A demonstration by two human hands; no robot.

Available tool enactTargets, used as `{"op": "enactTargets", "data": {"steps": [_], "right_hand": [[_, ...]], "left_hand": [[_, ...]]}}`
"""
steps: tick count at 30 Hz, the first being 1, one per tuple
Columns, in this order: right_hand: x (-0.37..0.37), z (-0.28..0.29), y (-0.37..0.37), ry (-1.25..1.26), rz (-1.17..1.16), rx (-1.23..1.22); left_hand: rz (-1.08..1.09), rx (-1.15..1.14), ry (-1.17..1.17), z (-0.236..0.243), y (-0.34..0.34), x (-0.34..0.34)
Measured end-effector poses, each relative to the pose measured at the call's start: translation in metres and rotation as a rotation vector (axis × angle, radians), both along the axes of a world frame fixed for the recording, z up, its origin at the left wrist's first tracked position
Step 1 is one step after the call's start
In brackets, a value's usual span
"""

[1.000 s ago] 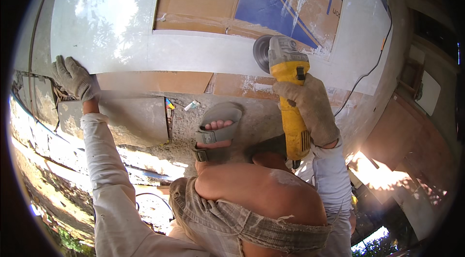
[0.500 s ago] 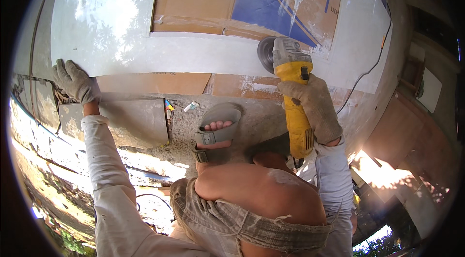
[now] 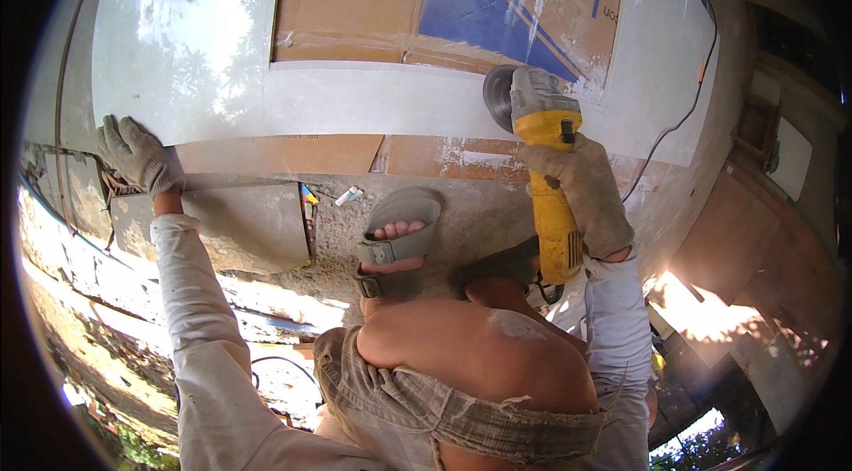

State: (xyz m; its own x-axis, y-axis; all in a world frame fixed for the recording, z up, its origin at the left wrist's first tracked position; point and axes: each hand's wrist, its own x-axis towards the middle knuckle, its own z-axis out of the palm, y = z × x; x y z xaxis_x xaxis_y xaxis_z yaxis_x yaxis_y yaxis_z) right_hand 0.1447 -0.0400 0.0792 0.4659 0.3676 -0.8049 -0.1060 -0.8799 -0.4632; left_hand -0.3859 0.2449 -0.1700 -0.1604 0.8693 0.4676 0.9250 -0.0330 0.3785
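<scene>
My gloved right hand (image 3: 586, 191) is wrapped around the yellow body of an angle grinder (image 3: 557, 231). Its grey head points away from me, and the round disc (image 3: 501, 98) rests at or just over the near strip of a large white sheet (image 3: 373, 102); I cannot tell if it touches. At the sheet's near left corner my left hand (image 3: 133, 151), also gloved, lies flat with its fingers stretched out. A large rectangular opening in the sheet shows brown and blue cardboard (image 3: 355, 0) underneath.
A black cord (image 3: 666, 135) curves along the right side of the sheet. My sandalled foot (image 3: 398, 236) stands on rough concrete, near a small white tube (image 3: 348, 196) and a grey board (image 3: 222, 222). Brown panels (image 3: 737, 231) lean at the right.
My right hand and the grinder have shifted slightly right. The sheet's opening and the cardboard appear a little further left. My left hand sits marginally nearer, still flat.
</scene>
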Motion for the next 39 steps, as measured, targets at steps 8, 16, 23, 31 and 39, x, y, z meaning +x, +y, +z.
{"op": "enactTargets", "data": {"steps": [8,16,23,31,39], "right_hand": [[-0.003,0.009,0.000,-0.013,-0.007,-0.029],[-0.014,0.007,0.014,0.032,0.033,0.031],[-0.019,0.000,0.021,0.044,0.038,0.016],[-0.017,-0.001,0.022,0.028,0.078,-0.026],[-0.014,-0.003,0.019,0.017,0.100,-0.010]], "left_hand": [[-0.026,0.003,-0.015,-0.002,0.001,-0.005],[-0.015,0.009,-0.019,0.002,-0.002,0.002],[-0.003,-0.007,0.020,0.002,0.000,-0.001],[-0.017,0.021,-0.036,0.004,-0.003,0.005],[-0.023,0.015,0.025,0.005,-0.002,0.004]]}}
